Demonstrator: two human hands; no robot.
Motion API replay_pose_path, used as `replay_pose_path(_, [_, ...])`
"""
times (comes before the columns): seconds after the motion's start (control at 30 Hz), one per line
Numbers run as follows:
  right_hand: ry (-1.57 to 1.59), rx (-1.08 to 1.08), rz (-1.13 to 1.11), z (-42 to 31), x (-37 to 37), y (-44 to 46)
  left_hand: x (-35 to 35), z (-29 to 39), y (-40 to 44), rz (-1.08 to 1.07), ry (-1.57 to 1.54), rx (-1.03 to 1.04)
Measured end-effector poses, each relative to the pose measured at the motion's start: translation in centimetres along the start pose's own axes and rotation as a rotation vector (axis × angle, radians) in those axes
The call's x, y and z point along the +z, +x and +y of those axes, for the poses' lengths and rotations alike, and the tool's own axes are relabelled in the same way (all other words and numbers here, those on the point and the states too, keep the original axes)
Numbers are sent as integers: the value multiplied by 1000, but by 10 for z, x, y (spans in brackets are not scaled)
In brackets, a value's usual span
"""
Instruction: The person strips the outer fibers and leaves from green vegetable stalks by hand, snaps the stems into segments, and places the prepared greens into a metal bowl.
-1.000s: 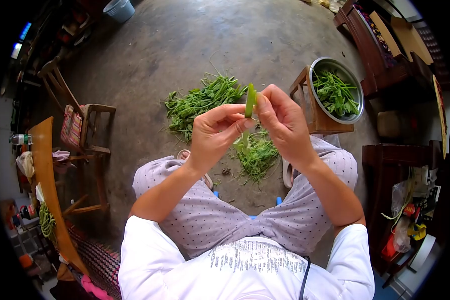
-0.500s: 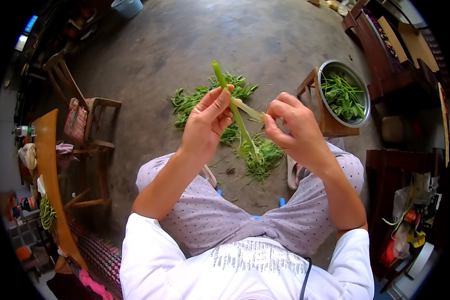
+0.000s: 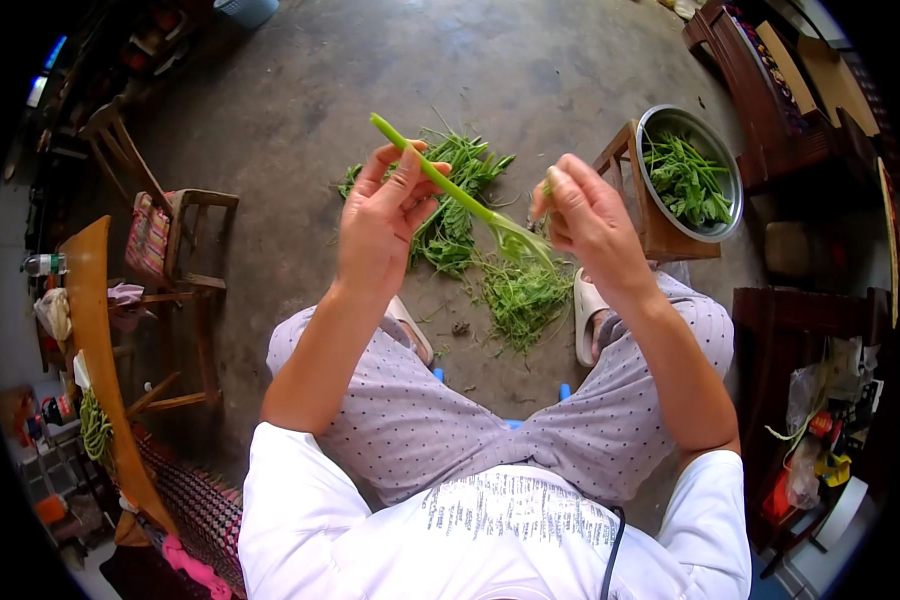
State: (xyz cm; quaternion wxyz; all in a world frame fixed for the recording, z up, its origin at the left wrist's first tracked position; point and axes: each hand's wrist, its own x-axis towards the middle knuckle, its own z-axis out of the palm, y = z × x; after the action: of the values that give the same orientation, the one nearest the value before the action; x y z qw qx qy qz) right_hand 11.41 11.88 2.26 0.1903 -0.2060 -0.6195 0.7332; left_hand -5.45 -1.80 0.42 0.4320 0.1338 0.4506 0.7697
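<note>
One green stalk (image 3: 462, 196) in left hand (image 3: 382, 205), fingers gripping it, frayed end toward right hand (image 3: 598, 212); right fingers pinch small green scrap (image 3: 547, 188). Progress judged partial: bowl (image 3: 736, 205) on stool (image 3: 672, 242) holds greens (image 3: 687, 180), seemingly finished; leafy pile (image 3: 450, 238) on floor (image 3: 370, 60) looks unworked, scrap heap (image 3: 526, 305) near it.

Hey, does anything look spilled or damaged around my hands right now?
The stalk in your left hand is frayed at one end, with strips hanging loose. Stringy scraps lie heaped on the bare floor; whether spilled or put there, I can't tell.
</note>
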Motion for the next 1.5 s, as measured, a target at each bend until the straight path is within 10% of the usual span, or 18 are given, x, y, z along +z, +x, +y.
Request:
replay_pose_path(0.07, [-543,-179,113,-2,6,-4,-2,4,0,19,19,48])
replay_pose_path(0.27, [-891,-116,-29,-18,13,-12,-13,22,5,53,-8,168])
replay_pose_path(0.87, [-943,45,127,14,-77,-24,-94,71,15,107,-114,414])
replay_pose_path(1.3, [-964,-357,62,-19,-18,-22,-17,34,-10,-221,567,390])
replay_pose_path(1.5, [-617,-136,-15,-37,5,-17,2,11,-20,-294,688,379])
